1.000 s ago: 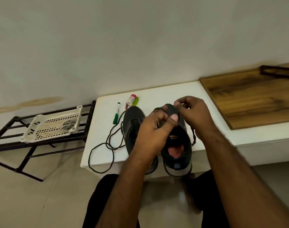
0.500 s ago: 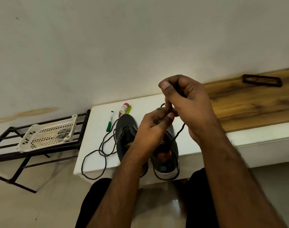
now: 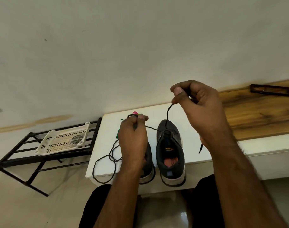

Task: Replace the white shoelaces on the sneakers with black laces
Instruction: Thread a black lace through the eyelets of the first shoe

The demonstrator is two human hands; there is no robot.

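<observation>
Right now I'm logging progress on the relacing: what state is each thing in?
right sneaker: upright on the table, black lace through its front eyelets only
left sneaker: mostly hidden by the left hand, lacing unclear
left hand: pinching one lace end
right hand: pinching the other, raised

You have two dark grey sneakers, one (image 3: 170, 150) in plain view and one (image 3: 147, 162) largely behind your left forearm, and two black laces: one (image 3: 168, 113) threaded through the right-side sneaker, one (image 3: 104, 162) loose on the single white counter (image 3: 194, 129). Your two hands, left (image 3: 133, 137) and right (image 3: 198, 106), are both in view. There is also one wooden board (image 3: 259, 116), one black metal rack (image 3: 41, 158), one white perforated basket (image 3: 61, 142) and one green marker (image 3: 117, 134).
</observation>
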